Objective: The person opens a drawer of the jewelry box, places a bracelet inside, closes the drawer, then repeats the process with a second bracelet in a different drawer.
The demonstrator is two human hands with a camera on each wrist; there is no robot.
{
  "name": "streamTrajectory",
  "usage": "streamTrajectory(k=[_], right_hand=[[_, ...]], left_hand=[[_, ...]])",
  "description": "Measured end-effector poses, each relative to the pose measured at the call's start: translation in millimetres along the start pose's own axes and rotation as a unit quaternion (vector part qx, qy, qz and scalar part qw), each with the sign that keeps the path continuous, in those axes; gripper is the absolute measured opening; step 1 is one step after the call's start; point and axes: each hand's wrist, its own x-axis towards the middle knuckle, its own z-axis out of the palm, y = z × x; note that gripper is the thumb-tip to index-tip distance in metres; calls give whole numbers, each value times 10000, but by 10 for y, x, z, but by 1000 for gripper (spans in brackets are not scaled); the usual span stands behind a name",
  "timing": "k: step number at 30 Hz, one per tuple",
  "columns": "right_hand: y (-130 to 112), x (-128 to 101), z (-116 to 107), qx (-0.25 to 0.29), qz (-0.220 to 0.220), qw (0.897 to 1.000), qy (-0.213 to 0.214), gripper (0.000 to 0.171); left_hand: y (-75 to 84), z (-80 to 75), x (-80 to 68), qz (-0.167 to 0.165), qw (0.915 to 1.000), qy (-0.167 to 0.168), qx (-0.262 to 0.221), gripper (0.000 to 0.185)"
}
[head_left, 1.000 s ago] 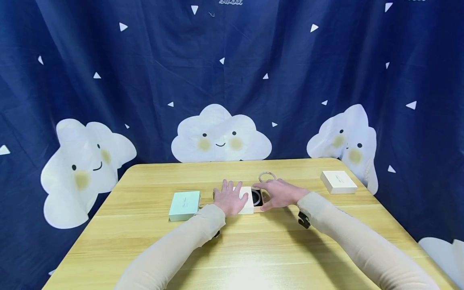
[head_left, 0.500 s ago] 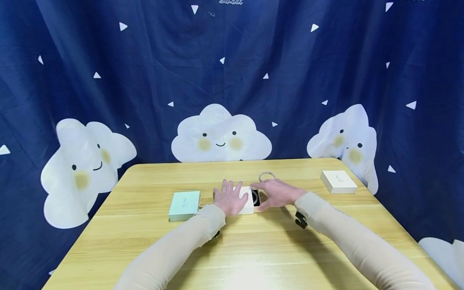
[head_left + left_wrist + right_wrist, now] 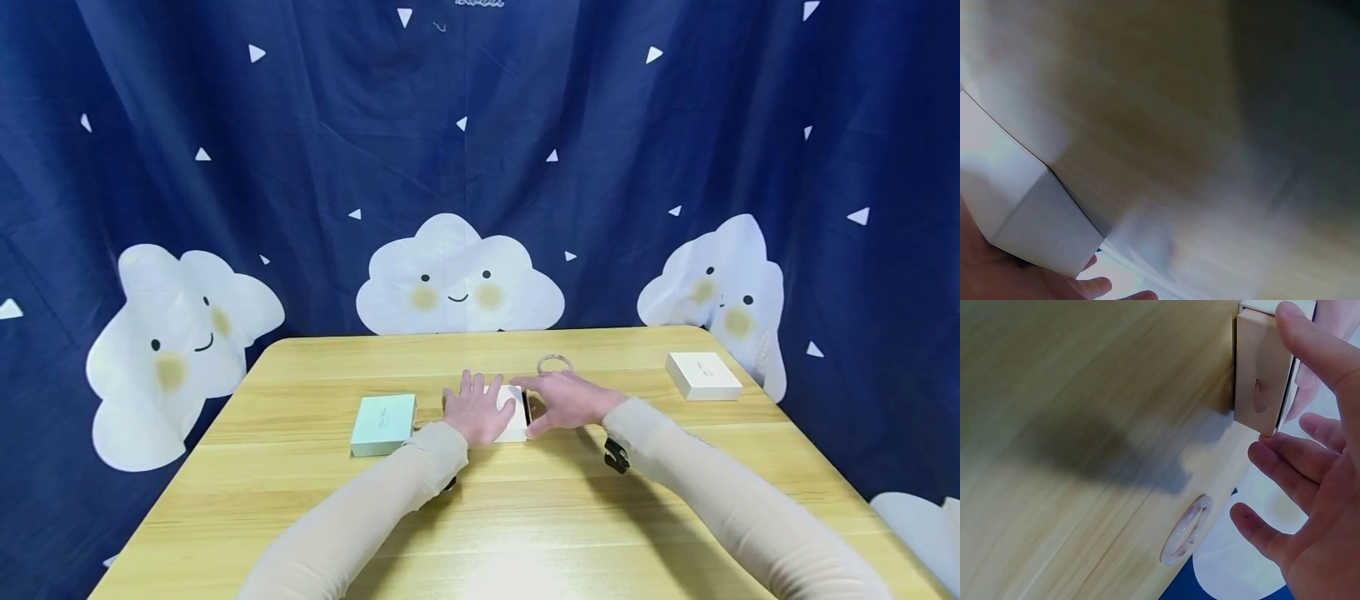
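Note:
A small white sleeve box [image 3: 514, 427] lies at the table's middle. My left hand [image 3: 476, 410] rests flat on its top, fingers spread. My right hand [image 3: 564, 400] presses straight fingers and thumb against the tan drawer front [image 3: 1259, 375] at the box's right end. Only a thin dark slit [image 3: 527, 410] of the drawer shows in the head view. In the left wrist view the white box [image 3: 1019, 194] sits above my fingertips [image 3: 1096, 287]. A pale bangle [image 3: 554, 363] lies on the table just beyond my right hand, also seen as a ring [image 3: 1185, 531] in the right wrist view.
A mint green box [image 3: 383, 423] sits left of my left hand. A closed white box [image 3: 703, 375] stands near the table's far right corner. The wooden table [image 3: 480, 517] is backed by a blue cloud-printed curtain [image 3: 457, 167].
My right hand has pushed the drawer leftward into the sleeve. The dark inside and the ring in it, visible before, are now almost hidden. The left hand has stayed in place.

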Motion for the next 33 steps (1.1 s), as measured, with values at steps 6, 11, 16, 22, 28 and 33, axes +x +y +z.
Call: streamTrajectory(k=[6, 11, 16, 22, 28, 33], right_hand=[[-21, -29, -16, 44, 146, 9999, -71, 96], [-20, -79, -50, 119, 242, 9996, -126, 96], [15, -106, -33, 225, 373, 9990, -93, 91], [49, -81, 14, 256, 210, 9995, 19, 84], [50, -67, 39, 276, 79, 9995, 104, 83], [34, -33, 59, 224, -43, 9996, 189, 81]], left_hand=[[18, -8, -3, 4, 10000, -73, -17, 69], [28, -8, 0, 33, 9999, -106, -7, 70], [36, -34, -31, 59, 9999, -77, -66, 69], [22, -14, -8, 38, 9999, -68, -92, 69], [7, 12, 12, 31, 10000, 4, -4, 69], [-6, 41, 30, -1, 10000, 59, 63, 68]])
